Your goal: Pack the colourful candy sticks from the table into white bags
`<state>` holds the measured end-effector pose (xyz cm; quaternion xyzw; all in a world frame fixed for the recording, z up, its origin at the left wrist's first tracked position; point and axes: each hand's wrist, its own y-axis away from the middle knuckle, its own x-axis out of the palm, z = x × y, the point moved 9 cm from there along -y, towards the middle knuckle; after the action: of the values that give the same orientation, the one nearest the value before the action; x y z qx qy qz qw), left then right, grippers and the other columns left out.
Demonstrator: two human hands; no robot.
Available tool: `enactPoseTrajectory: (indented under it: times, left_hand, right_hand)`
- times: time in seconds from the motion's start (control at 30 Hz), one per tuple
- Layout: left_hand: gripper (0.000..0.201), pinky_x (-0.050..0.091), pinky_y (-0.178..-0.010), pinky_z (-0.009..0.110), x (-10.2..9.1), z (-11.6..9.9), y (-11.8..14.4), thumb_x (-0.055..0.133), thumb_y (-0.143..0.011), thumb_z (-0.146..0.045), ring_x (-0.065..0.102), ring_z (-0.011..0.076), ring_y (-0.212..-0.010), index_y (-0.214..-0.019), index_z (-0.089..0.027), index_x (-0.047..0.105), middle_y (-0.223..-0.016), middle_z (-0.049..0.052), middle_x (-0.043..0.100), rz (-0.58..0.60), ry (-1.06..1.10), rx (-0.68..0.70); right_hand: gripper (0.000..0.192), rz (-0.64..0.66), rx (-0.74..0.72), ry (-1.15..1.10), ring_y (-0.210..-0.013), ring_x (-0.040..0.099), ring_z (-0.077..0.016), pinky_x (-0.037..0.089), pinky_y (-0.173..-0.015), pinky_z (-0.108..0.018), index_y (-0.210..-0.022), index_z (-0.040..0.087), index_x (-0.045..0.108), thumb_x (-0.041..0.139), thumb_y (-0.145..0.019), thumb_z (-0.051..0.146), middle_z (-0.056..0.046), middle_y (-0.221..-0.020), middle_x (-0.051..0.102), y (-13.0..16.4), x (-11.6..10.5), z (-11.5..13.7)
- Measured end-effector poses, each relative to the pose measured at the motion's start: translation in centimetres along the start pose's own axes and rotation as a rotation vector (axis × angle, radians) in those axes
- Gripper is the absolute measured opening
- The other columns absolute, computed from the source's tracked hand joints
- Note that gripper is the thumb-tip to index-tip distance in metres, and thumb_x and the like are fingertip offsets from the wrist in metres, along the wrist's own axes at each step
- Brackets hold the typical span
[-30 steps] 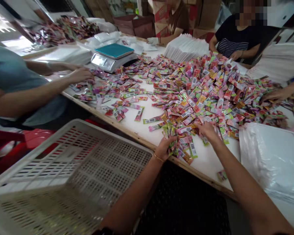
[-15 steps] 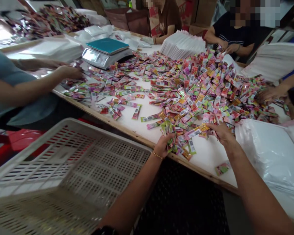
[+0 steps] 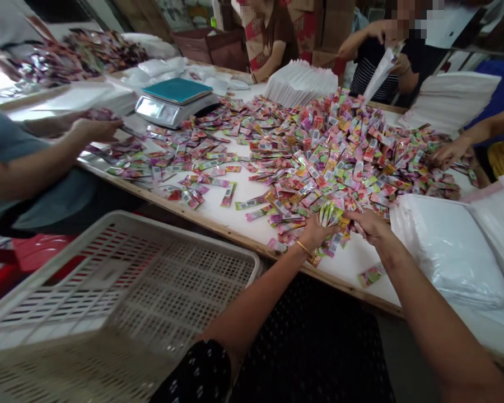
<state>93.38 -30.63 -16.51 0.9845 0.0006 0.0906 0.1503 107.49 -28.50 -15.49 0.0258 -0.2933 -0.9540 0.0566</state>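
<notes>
A big heap of small colourful sachets covers the white table. My left hand, with a gold bracelet at the wrist, is closed around a bunch of green sachets held just above the table's near edge. My right hand meets it from the right, fingers pinching at the same bunch. Loose sachets lie under and around both hands, and one single sachet lies apart near the table edge.
A white slotted plastic crate stands at my lower left. White bags are piled at my right. A digital scale stands at the far left of the table. Several other people work around the table, a person's arms at left.
My left hand has moved right with its bunch of sachets, and my right hand has come in to meet it. The person at the back has lifted a white bag.
</notes>
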Motion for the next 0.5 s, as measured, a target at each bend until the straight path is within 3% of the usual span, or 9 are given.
enactPoseTrajectory:
  times: [0.1,0.2,0.33,0.5]
  left_hand:
    - [0.046,0.048,-0.068,0.029,-0.3,1.7,0.4,0.087,-0.042,-0.026,0.057,0.0137,-0.064,-0.079,-0.013,0.063,-0.071,0.000,0.066,-0.047,0.111,-0.064]
    - [0.043,0.049,-0.069,0.029,-1.1,1.7,1.0,0.086,-0.041,-0.023,0.059,0.0145,-0.066,-0.077,-0.013,0.064,-0.073,0.001,0.067,-0.063,0.176,-0.103]
    - [0.043,0.048,-0.062,0.025,-2.3,0.3,1.0,0.084,-0.044,-0.020,0.058,0.0118,-0.062,-0.081,-0.013,0.064,-0.074,0.000,0.067,-0.090,0.192,-0.124]
    - [0.036,0.041,-0.045,0.021,-4.5,-2.6,-0.1,0.080,-0.048,-0.015,0.051,0.0082,-0.045,-0.080,-0.013,0.063,-0.060,-0.003,0.060,-0.147,0.193,-0.111]
  right_hand:
    - [0.029,0.144,0.087,-0.196,-0.038,0.045,-0.0073,0.029,-0.033,-0.017,-0.063,0.016,0.057,0.072,-0.073,0.038,-0.001,-0.048,0.057,-0.2,0.2,-2.3]
    - [0.033,0.240,0.087,-0.354,-0.043,0.049,-0.0077,0.031,-0.034,-0.016,-0.077,0.017,0.061,0.067,-0.077,0.050,-0.003,-0.063,0.064,0.0,-0.1,-3.5]
    - [0.039,0.276,-0.082,-0.578,-0.044,0.047,-0.0078,0.037,-0.038,-0.020,-0.080,0.022,0.058,0.064,-0.075,0.061,0.001,-0.073,0.067,0.9,-1.4,-2.9]
    - [0.030,0.266,-0.154,-0.661,-0.045,0.049,-0.0090,0.037,-0.038,-0.021,-0.086,0.022,0.060,0.066,-0.077,0.049,-0.001,-0.080,0.068,2.0,-2.5,-2.3]
